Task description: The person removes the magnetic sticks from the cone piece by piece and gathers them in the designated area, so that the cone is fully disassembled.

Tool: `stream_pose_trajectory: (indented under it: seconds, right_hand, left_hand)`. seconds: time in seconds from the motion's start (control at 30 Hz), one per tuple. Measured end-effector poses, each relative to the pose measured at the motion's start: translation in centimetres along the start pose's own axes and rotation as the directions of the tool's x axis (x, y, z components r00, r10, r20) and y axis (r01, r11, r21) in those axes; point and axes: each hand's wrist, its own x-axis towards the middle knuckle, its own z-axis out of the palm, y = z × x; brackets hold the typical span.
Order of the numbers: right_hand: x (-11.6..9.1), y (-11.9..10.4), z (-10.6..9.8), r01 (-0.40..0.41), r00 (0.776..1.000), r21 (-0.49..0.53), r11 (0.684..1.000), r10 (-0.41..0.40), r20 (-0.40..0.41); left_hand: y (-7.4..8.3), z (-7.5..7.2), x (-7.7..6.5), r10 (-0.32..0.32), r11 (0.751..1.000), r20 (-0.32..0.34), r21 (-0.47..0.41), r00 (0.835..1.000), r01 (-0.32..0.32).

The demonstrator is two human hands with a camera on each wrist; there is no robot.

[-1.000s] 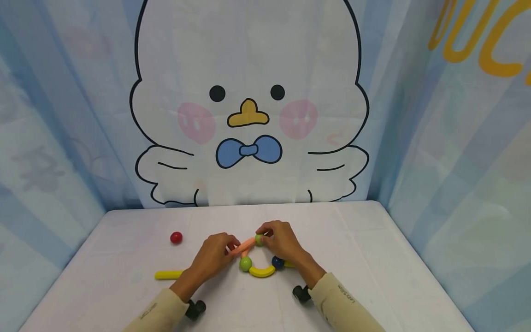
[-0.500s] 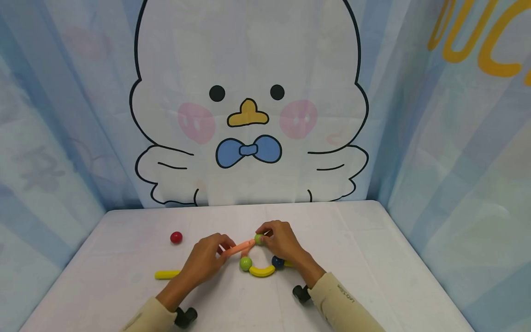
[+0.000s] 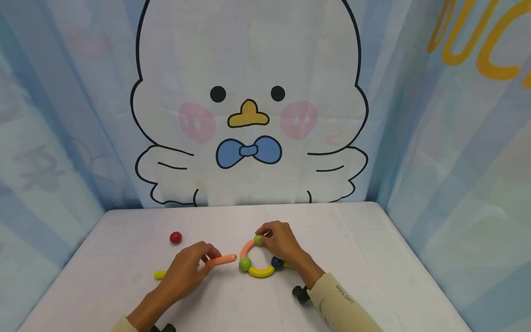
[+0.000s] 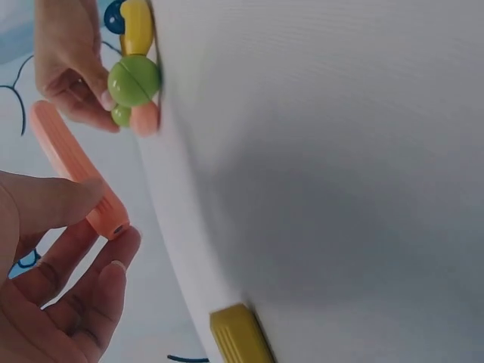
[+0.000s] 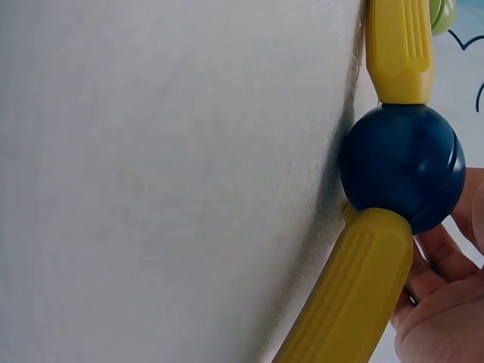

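Above a white bench (image 3: 352, 244), the upper-right curtain (image 3: 469, 120) reads "UC"; left fingers (image 4: 113, 291) pinch an orange rod (image 4: 68, 155), right fingers (image 3: 266, 228) a green ball (image 3: 258, 240).

White table (image 3: 352, 244) — blue cartoon-print curtain (image 3: 249, 69) behind.

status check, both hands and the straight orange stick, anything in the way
Left hand pinching straight orange stick, apart from joined chain. Right hand pinching chain's far green ball. Nothing visible between stick and chain.
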Motion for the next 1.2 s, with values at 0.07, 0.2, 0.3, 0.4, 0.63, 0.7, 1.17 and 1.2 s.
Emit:
stream_pose_trajectory:
  seconds: [0.07,0.2,0.3,0.4,0.63,0.7,1.17,1.2]
  right_hand:
    - [0.0,0.0,0.1,-0.003,1.000,-0.003,1.000,0.003,-0.002]
    - [0.1,-0.1,0.1,-0.003,1.000,-0.004,1.000,0.003,-0.003]
    - [0.0,-0.2,0.1,-0.010,1.000,0.006,1.000,0.010,0.003]
    - [0.1,-0.3,0.1,-0.016,1.000,0.004,1.000,0.016,0.003]
    - [0.1,-0.5,-0.1,-0.023,1.000,-0.002,1.000,0.023,0.003]
    - [0.0,-0.6,-0.1,-0.023,1.000,-0.001,1.000,0.023,0.005]
    - [0.0,-0.7,-0.2,-0.026,1.000,0.017,1.000,0.026,0.007]
    - [0.0,-0.6,-0.1,-0.026,1.000,0.015,1.000,0.026,0.008]
  left_hand:
    - [-0.4,-0.3,-0.5,-0.012,1.000,0.000,0.007,1.000,0.012]
    - [-1.1,-1.0,-1.3,-0.028,0.999,-0.006,0.032,1.000,0.029]
    - [-1.8,-1.4,-1.9,-0.053,0.997,-0.007,0.047,0.999,0.053]
    - [-2.7,-1.8,-2.6,-0.066,0.996,-0.001,0.062,0.998,0.066]
    - [-4.7,-2.7,-3.8,-0.059,0.993,0.016,0.107,0.998,0.057]
    - [-5.3,-3.0,-4.1,-0.050,0.991,0.026,0.129,0.998,0.046]
    - [-9.1,-4.9,-5.1,-0.102,0.960,0.117,0.274,0.988,0.067]
    - [-9.4,-4.9,-5.1,-0.105,0.958,0.127,0.280,0.986,0.066]
